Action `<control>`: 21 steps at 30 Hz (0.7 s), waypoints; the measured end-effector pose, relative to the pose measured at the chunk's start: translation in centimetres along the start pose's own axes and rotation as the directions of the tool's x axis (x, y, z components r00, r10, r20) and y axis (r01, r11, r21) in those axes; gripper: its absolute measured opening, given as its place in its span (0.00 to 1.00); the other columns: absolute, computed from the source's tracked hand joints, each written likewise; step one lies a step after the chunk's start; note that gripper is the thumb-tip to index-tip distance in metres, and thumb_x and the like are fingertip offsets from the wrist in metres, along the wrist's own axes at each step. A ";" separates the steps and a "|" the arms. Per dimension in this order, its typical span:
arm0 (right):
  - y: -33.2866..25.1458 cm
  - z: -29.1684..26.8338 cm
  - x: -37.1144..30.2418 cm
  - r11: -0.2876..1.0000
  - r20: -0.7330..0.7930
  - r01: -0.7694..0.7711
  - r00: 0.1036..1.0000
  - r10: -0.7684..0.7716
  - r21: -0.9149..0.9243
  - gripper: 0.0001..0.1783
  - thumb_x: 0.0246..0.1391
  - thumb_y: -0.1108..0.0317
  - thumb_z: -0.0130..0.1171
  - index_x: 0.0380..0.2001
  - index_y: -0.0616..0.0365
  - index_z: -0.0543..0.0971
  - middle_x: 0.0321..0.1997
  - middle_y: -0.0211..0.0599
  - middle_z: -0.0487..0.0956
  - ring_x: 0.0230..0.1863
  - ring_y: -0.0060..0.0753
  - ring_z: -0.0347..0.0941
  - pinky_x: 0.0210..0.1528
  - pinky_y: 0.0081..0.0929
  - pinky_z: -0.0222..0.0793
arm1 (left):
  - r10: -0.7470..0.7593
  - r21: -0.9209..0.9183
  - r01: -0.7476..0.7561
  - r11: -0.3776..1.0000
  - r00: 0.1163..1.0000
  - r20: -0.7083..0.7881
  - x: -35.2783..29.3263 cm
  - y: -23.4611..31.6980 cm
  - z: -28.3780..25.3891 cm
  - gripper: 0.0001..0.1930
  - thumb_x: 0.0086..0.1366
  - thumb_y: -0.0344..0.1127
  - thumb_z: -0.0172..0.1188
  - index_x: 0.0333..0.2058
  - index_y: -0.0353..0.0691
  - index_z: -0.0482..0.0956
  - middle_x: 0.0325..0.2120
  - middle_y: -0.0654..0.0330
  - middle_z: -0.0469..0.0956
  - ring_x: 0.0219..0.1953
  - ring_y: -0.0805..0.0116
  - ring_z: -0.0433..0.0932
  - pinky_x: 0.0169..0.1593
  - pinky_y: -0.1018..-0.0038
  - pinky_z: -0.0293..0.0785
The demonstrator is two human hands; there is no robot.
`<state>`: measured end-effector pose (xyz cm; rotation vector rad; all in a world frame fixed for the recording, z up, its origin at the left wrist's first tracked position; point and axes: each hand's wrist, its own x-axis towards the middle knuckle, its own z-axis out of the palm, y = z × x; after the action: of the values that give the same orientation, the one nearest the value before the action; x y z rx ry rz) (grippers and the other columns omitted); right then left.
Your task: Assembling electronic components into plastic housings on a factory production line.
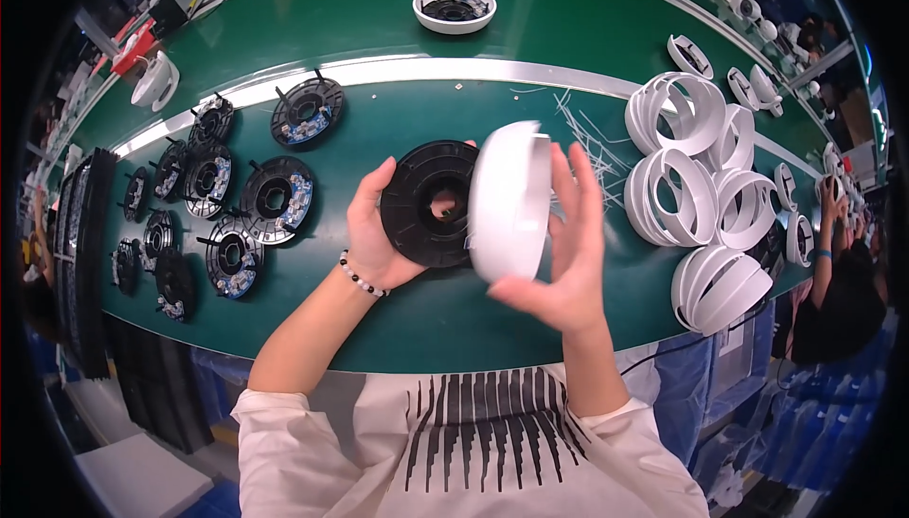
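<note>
My left hand (372,234), a beaded bracelet at its wrist, grips a round black plastic disc (407,204) by its left edge. A fingertip shows through the disc's central hole. Just right of it, my right hand (574,253) holds a white rounded plastic shell (509,205) on its side, thumb at the lower rim and fingers along the far right. The shell overlaps the disc's right edge in view; I cannot tell whether they touch. What lies inside the shell is turned from view.
Several black discs with blue circuit boards (277,198) lie on the green table at left. White rings (674,198) stand stacked at right, beside thin white strips (589,144). A white shell with a black disc inside (454,11) sits beyond the pale rail (454,68). Other people work at far right.
</note>
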<state>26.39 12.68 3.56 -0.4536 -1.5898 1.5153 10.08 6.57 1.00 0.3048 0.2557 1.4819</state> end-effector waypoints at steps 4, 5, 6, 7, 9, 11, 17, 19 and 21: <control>1.2 1.1 -1.1 0.994 -0.062 -0.106 0.992 0.108 0.030 0.65 0.22 0.63 0.74 0.58 0.67 0.39 0.60 0.55 0.46 0.61 0.44 0.47 0.59 0.34 0.48 | 0.161 0.184 -0.141 0.973 0.982 -0.101 0.2 -1.3 0.4 0.31 0.59 0.53 0.36 0.55 0.36 0.57 0.51 0.55 0.63 0.53 0.62 0.63 0.56 0.66 0.57; 1.6 1.7 -1.2 0.970 -0.058 -0.058 0.997 0.045 -0.236 0.65 0.22 0.58 0.74 0.58 0.68 0.41 0.59 0.56 0.48 0.60 0.46 0.48 0.59 0.36 0.47 | 0.162 0.187 -0.139 0.973 0.980 -0.115 0.3 -1.9 0.2 0.29 0.60 0.51 0.35 0.55 0.36 0.57 0.51 0.55 0.63 0.53 0.63 0.63 0.55 0.68 0.59; 2.0 2.0 -1.1 0.971 -0.015 -0.016 1.000 0.012 -0.240 0.65 0.21 0.66 0.74 0.58 0.64 0.39 0.60 0.53 0.50 0.60 0.41 0.52 0.58 0.32 0.52 | 0.184 0.230 -0.152 0.961 0.975 -0.124 0.2 -2.2 0.0 0.31 0.61 0.54 0.34 0.55 0.37 0.56 0.51 0.55 0.63 0.53 0.62 0.63 0.55 0.67 0.60; 1.8 2.0 -1.0 0.970 -0.018 -0.017 1.000 0.013 -0.241 0.65 0.21 0.66 0.74 0.58 0.64 0.39 0.60 0.53 0.50 0.60 0.41 0.52 0.58 0.32 0.52 | 0.178 0.235 -0.147 0.961 0.977 -0.118 0.1 -2.5 0.3 0.34 0.60 0.59 0.31 0.55 0.36 0.56 0.51 0.53 0.63 0.52 0.61 0.63 0.55 0.66 0.60; 1.2 2.0 -1.0 0.919 0.016 0.095 0.995 -0.096 -0.382 0.65 0.19 0.62 0.75 0.58 0.67 0.42 0.59 0.51 0.51 0.59 0.41 0.53 0.57 0.32 0.53 | 0.130 0.303 -0.085 0.949 0.982 -0.134 -0.2 -2.2 0.3 0.41 0.56 0.68 0.27 0.55 0.37 0.55 0.52 0.50 0.60 0.53 0.59 0.62 0.56 0.63 0.59; 1.0 1.9 -0.9 0.883 0.060 0.132 0.991 -0.117 -0.451 0.66 0.17 0.58 0.75 0.57 0.69 0.44 0.58 0.53 0.51 0.59 0.42 0.52 0.58 0.33 0.52 | -0.052 0.062 0.051 0.997 0.999 0.011 -0.5 -0.9 -0.3 0.42 0.56 0.68 0.27 0.55 0.37 0.55 0.52 0.50 0.60 0.53 0.58 0.62 0.55 0.62 0.59; 0.6 0.9 -0.4 0.919 0.122 0.104 0.991 -0.062 -0.381 0.70 0.15 0.60 0.76 0.58 0.67 0.40 0.61 0.57 0.46 0.62 0.45 0.48 0.59 0.34 0.49 | -0.099 -0.064 0.097 0.993 0.994 -0.035 -0.1 -0.6 -0.7 0.30 0.60 0.56 0.34 0.51 0.38 0.62 0.48 0.52 0.66 0.48 0.58 0.67 0.52 0.62 0.64; 0.4 0.4 -0.3 0.932 0.109 0.063 0.994 -0.025 -0.356 0.69 0.15 0.61 0.76 0.58 0.66 0.40 0.61 0.56 0.48 0.61 0.44 0.50 0.59 0.34 0.50 | -0.101 -0.051 0.096 0.994 0.986 -0.131 0.0 -0.6 0.8 0.27 0.61 0.53 0.35 0.49 0.38 0.65 0.46 0.52 0.68 0.47 0.57 0.68 0.52 0.61 0.64; -0.5 1.3 -0.4 0.777 0.180 0.176 0.980 -0.082 -0.605 0.66 0.15 0.57 0.75 0.58 0.66 0.45 0.60 0.54 0.51 0.60 0.47 0.51 0.58 0.38 0.50 | -0.091 -0.032 0.088 0.996 0.990 -0.103 0.3 -0.8 -0.5 0.27 0.62 0.53 0.34 0.48 0.39 0.66 0.44 0.54 0.70 0.45 0.61 0.70 0.50 0.65 0.66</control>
<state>25.73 11.49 4.02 -0.5867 -2.1887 0.8996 10.66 6.80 0.27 0.1913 0.3286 1.4130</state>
